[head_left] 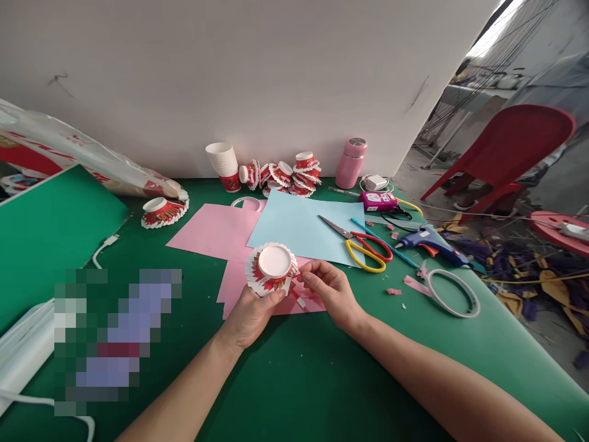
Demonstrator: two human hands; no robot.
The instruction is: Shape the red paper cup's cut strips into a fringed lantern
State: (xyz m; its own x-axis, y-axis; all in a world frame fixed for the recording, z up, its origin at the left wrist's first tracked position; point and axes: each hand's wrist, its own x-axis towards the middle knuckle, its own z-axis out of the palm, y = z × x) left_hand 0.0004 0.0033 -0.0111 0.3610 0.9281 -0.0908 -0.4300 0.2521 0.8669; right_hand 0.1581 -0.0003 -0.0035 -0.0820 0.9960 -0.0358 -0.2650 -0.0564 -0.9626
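My left hand point(257, 310) grips a red and white paper cup point(275, 261) by its near edge, base facing up. The cup's wall is cut into strips that fan out around the base. At the cup's right side, my right hand point(329, 288) pinches one of the strips between thumb and forefinger. Beneath both hands lies pink paper point(230, 285), with a light blue sheet point(304, 221) just beyond. Scissors with red and yellow handles point(363, 245) rest on the blue sheet's right part, blades pointing away to the left.
Stacked cups point(221, 162), several cut cups point(280, 175) and a pink bottle point(352, 162) stand along the wall. To the right lie a blue glue gun point(430, 242), a tape roll point(453, 293) and a purple box point(378, 201). Another cut cup point(163, 212) sits left. A blurred patch covers something at lower left.
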